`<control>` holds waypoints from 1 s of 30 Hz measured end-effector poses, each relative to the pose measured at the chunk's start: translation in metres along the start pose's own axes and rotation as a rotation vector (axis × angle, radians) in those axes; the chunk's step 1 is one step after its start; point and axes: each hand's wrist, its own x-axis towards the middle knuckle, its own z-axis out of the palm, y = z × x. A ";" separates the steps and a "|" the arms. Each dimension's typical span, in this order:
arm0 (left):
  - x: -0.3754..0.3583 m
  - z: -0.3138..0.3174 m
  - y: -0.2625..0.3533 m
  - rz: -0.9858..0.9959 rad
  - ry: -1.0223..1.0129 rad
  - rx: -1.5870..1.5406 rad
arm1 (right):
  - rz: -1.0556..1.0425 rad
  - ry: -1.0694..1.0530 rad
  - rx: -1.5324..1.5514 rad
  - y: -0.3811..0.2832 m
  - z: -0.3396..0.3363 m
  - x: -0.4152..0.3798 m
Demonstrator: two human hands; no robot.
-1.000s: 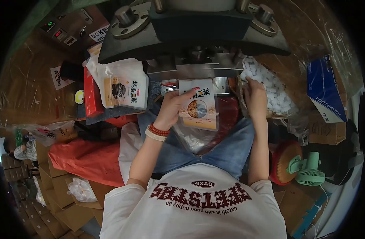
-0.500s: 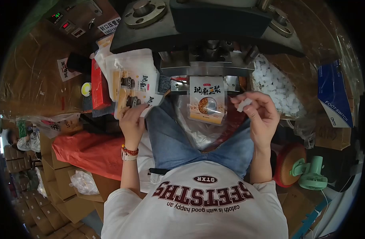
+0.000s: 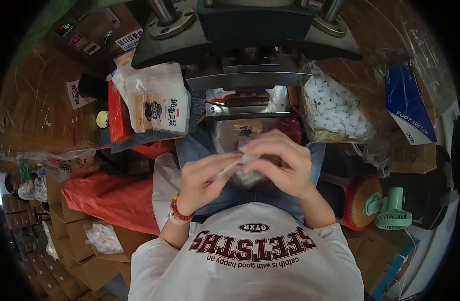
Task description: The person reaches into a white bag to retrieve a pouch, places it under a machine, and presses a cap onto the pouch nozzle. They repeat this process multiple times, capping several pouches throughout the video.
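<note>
In front of my lap my two hands meet. My left hand [image 3: 202, 180] pinches a pouch [image 3: 227, 170], seen nearly edge-on as a pale strip. My right hand [image 3: 285, 163], fingers curled, holds a small white plastic spout [image 3: 247, 158] against the pouch's edge; fingers partly hide the contact. Beyond them stands a sealing press with a metal jaw [image 3: 247, 79] over a shiny lower plate [image 3: 279, 100]. A stack of printed pouches [image 3: 159, 103] lies to the left. At the right is a tray heaped with white spouts [image 3: 335, 105]. A clear plastic bag [image 3: 221, 133] hangs below the press, with printed pouches inside.
A red box [image 3: 119, 113] and a yellow-white round item [image 3: 103, 119] sit left of the stack. A control box [image 3: 84, 32] stands at far left. To the right are a blue-and-white carton [image 3: 410, 103] and a green fan [image 3: 393, 213]. Cardboard boxes fill the lower left.
The pouch at the press has dropped into the bag area. My left hand has drawn a pouch from the stack to the middle, and my right hand has brought the spout to it.
</note>
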 end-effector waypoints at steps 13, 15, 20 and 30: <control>0.055 0.062 -0.096 -0.933 0.067 -1.068 | 0.370 0.206 -1.164 0.097 -0.096 -0.023; 0.056 0.061 -0.101 -0.935 0.099 -1.093 | 0.576 0.113 -1.054 0.107 -0.099 -0.023; 0.042 0.017 -0.090 -0.818 0.044 -0.263 | 0.320 0.147 -1.174 0.104 -0.101 -0.022; -0.058 -0.046 -0.105 -0.356 0.109 0.776 | 0.339 0.196 -0.235 0.010 -0.030 -0.004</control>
